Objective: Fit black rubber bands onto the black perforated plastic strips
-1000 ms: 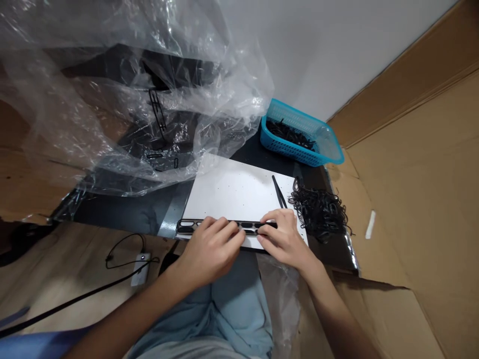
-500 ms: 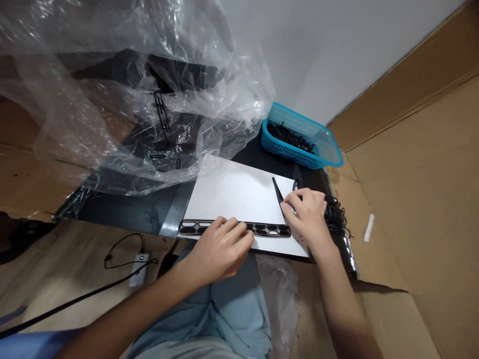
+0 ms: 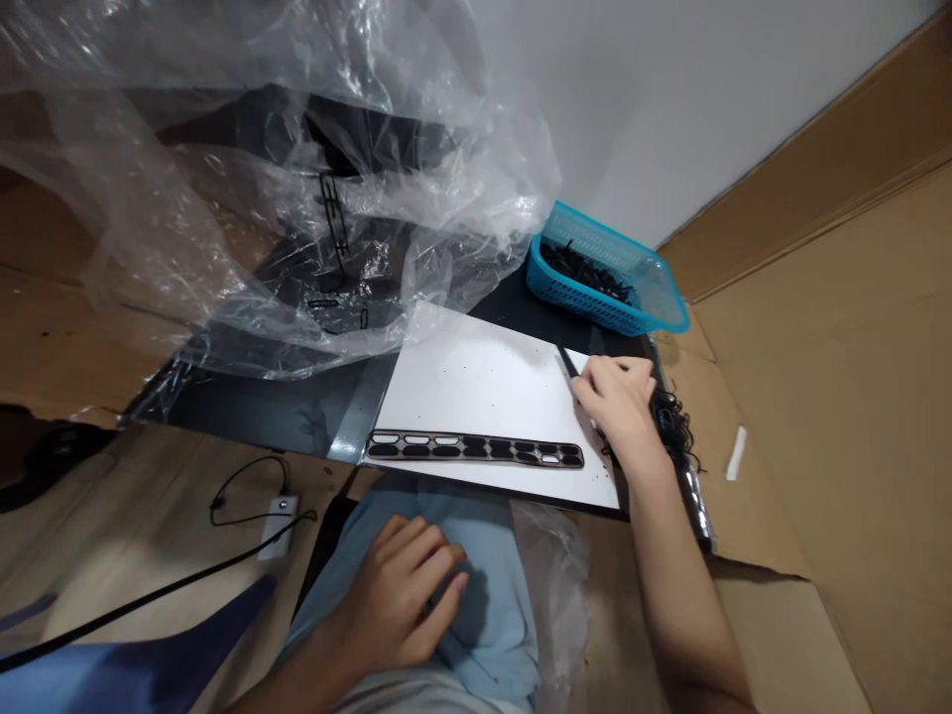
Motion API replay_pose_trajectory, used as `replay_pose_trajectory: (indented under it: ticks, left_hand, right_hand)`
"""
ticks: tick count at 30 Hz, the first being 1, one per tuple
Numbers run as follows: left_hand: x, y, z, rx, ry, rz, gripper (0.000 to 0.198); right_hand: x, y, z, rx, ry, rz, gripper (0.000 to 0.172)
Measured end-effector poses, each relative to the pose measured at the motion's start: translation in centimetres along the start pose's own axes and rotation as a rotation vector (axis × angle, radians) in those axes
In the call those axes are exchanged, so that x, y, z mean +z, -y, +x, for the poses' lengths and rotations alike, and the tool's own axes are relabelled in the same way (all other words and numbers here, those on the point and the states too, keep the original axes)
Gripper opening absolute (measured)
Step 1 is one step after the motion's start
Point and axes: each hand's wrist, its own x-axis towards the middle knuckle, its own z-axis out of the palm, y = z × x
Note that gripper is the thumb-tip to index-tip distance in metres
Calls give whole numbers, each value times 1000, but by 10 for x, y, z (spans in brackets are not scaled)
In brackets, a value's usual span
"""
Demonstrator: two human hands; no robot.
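My right hand (image 3: 616, 397) is closed round a slim black tweezers-like tool (image 3: 567, 361) at the right side of a white board (image 3: 476, 387). The tool's far end points up and away, and its other end is hidden by the hand. Along the board's near part lies a black strip (image 3: 476, 448) with two rows of oblong cells. Several cells are dark, while a few show white through. My left hand (image 3: 409, 590) is above my lap, off the strip, its fingers loosely bent and the thumb apart. I see nothing held in it, though the palm is hidden.
A blue basket (image 3: 595, 309) of thin black pieces stands behind the board. Crumpled clear plastic (image 3: 297, 238) covers the back left, with black oblong loops near it. Black scraps (image 3: 673, 426) heap at the right edge beside cardboard (image 3: 833, 416). A cable and white box (image 3: 279, 526) lie on the floor.
My left hand has let go of the strip and drawn back toward my lap, uncovering the strip's middle. My right hand, with the tool, has shifted slightly up and away.
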Motion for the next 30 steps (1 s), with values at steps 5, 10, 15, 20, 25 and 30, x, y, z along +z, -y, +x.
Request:
replay_pose_trajectory:
  ticks: [5, 10, 15, 20, 25, 30]
  left_hand:
    - [-12, -8, 8, -61, -185, -83, 14]
    - [-23, -18, 24, -142, -227, -143, 27]
    - [-24, -23, 28, -108, -242, -113, 18]
    - [-35, -17, 24, -85, -228, -76, 12]
    - [-55, -3, 17, -25, -135, 41, 10]
    - [-64, 7, 14, -4, -59, 60, 12]
  right_hand:
    - [-5, 34, -31, 62, -521, 788, 11]
    - [24, 109, -99, -104, -657, 1093, 7]
    - [52, 148, -129, -18, -584, 1135, 12]
    - [47, 131, -126, -284, -346, 1096, 9]
    - [22, 109, -102, -622, 307, 822, 4]
    - [17, 119, -83, -775, 406, 773, 6]
